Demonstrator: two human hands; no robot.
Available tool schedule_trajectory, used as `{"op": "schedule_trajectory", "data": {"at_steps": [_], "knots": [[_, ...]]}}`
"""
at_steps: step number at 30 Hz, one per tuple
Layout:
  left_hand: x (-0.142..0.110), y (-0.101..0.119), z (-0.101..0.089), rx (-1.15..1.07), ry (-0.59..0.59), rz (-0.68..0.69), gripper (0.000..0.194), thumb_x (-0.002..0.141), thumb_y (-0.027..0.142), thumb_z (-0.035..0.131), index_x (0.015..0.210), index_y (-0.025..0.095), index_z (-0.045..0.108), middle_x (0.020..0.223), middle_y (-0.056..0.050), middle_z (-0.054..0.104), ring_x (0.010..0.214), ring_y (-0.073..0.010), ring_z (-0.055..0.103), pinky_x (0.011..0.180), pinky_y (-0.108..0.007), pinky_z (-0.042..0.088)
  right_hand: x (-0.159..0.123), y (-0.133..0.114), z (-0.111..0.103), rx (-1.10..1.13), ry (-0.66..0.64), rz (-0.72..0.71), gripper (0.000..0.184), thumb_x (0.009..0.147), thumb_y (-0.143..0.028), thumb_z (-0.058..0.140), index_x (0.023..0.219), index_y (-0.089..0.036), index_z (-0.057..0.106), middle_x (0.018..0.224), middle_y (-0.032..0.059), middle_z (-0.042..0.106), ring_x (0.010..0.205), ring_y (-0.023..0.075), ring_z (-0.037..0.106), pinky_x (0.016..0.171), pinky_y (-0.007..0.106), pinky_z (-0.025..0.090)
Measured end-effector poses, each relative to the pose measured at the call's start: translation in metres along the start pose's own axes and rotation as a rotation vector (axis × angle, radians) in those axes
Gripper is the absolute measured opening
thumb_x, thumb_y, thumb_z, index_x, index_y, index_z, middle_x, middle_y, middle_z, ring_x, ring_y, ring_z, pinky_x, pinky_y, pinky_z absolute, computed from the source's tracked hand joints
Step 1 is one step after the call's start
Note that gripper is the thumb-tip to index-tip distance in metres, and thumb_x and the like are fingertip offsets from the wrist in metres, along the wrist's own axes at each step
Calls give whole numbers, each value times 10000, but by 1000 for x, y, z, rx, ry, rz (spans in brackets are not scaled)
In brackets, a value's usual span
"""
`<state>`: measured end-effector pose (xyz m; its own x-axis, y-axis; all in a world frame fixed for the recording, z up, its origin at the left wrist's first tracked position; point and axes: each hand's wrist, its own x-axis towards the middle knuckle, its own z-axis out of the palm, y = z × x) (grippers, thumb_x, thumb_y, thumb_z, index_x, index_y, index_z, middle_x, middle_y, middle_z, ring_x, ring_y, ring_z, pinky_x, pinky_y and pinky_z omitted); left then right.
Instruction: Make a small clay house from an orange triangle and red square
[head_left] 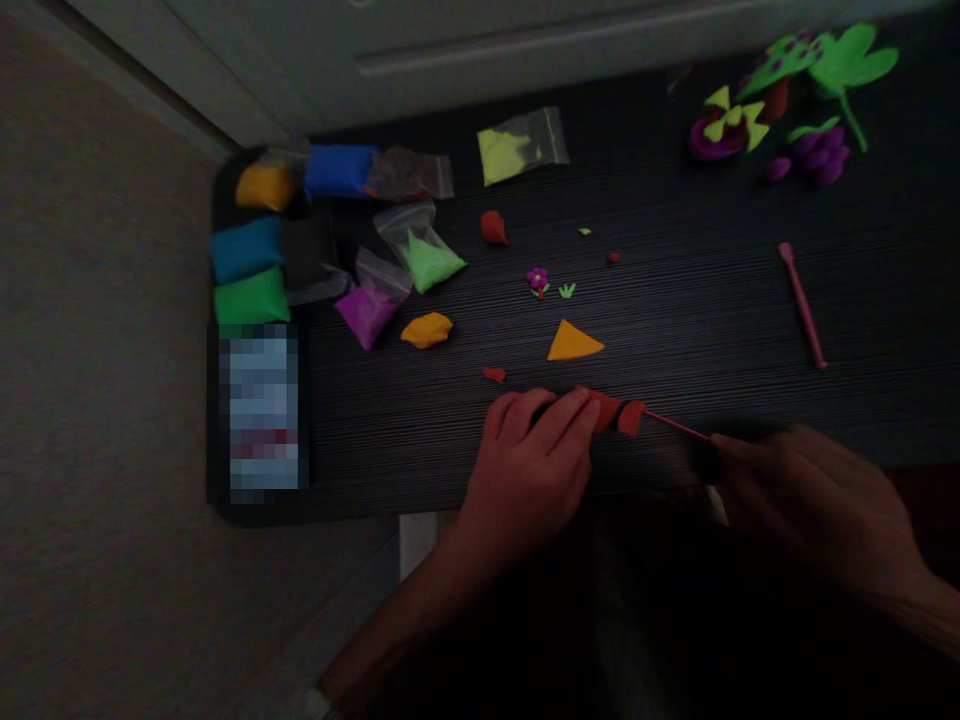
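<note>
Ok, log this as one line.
left hand: on red strip; right hand: holding thin pink tool, tip by separate red piece; orange triangle: nearby

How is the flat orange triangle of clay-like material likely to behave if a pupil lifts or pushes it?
The flat orange clay-like triangle would probably flex or sag when lifted, since it looks like a thin sheet. It seems more apt to slide or drag than roll, lying flat on the dark striped tabletop. Its narrow corners may deform if pinched.

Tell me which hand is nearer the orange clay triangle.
Left. In the picture, your left hand is just below the orange clay triangle, touching red clay; your right hand, holding a thin pink tool, is farther away, below and rightward.
</note>
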<state>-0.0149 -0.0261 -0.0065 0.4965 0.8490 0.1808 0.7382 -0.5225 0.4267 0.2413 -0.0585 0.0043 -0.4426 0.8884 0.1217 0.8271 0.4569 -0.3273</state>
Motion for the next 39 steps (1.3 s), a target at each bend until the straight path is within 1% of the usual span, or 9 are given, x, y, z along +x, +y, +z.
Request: {"op": "schedule_trajectory", "data": {"at_steps": [6, 12, 18, 22, 24, 27, 31, 35, 39], "knots": [[6, 4, -2, -58, 43, -19, 328, 818, 200, 517, 1144, 190, 555, 1172, -39, 587, 1037, -208, 443, 923, -406, 351, -2, 3, 5, 47, 42, 70, 163, 791, -174, 558, 952, -183, 581, 602, 0, 519, 522, 123, 489, 482, 275, 383], [25, 21, 2, 18, 11, -44, 294, 829, 329, 526, 1082, 191, 582, 1091, -28, 603, 1024, -217, 425, 943, -431, 297, -10, 3, 7, 171, 160, 276, 275, 753, -128, 592, 999, -250, 575, 765, 27, 611, 588, 129, 578, 484, 244, 452], [35, 33, 6, 28, -21, 18, 98, 831, 238, 534, 853, 226, 629, 940, 12, 628, 964, -180, 457, 896, -407, 291, -13, 4, 10, 159, 261, 335, 265, 737, -153, 611, 972, -275, 594, 724, 22, 612, 562, 161, 586, 456, 271, 456], [28, 14, -7, 31, 99, -56, 110, 819, 306, 560, 870, 271, 650, 868, 20, 641, 891, -168, 484, 840, -389, 311, -14, 6, 12, 218, 291, 327, 287, 729, -124, 614, 981, -258, 590, 731, 28, 610, 588, 166, 593, 475, 273, 460], [21, -6, -17, 144, 263, -168, 159, 796, 312, 588, 927, 256, 658, 822, -12, 634, 861, -180, 486, 801, -375, 343, -14, 6, 14, 264, 301, 316, 305, 723, -101, 615, 990, -246, 588, 747, 36, 608, 602, 162, 587, 485, 272, 458], [9, -35, -25, 311, 315, -274, 233, 788, 315, 593, 1002, 244, 653, 854, -42, 632, 848, -201, 489, 774, -380, 365, -13, 6, 16, 281, 299, 311, 313, 726, -94, 611, 1002, -241, 592, 749, 30, 603, 591, 140, 569, 487, 259, 444], [-2, -49, -21, 322, 175, -297, 254, 812, 300, 559, 1037, 217, 645, 947, -60, 631, 881, -204, 495, 803, -368, 386, -10, 5, 18, 268, 353, 314, 235, 746, -167, 606, 970, -238, 611, 700, 0, 592, 560, 116, 554, 468, 237, 418], [-1, -46, -17, 311, 193, -314, 224, 810, 295, 560, 1004, 230, 653, 942, -48, 635, 878, -198, 494, 814, -362, 390, -8, 5, 19, 276, 357, 311, 220, 750, -176, 605, 963, -234, 618, 685, -12, 590, 577, 105, 557, 490, 223, 420], [2, -47, -21, 201, 177, -358, 133, 787, 299, 592, 855, 200, 648, 853, -25, 635, 864, -174, 519, 817, -337, 404, -7, 4, 19, 280, 345, 326, 214, 754, -174, 604, 959, -234, 619, 686, -17, 585, 562, 92, 542, 481, 216, 409]]}}
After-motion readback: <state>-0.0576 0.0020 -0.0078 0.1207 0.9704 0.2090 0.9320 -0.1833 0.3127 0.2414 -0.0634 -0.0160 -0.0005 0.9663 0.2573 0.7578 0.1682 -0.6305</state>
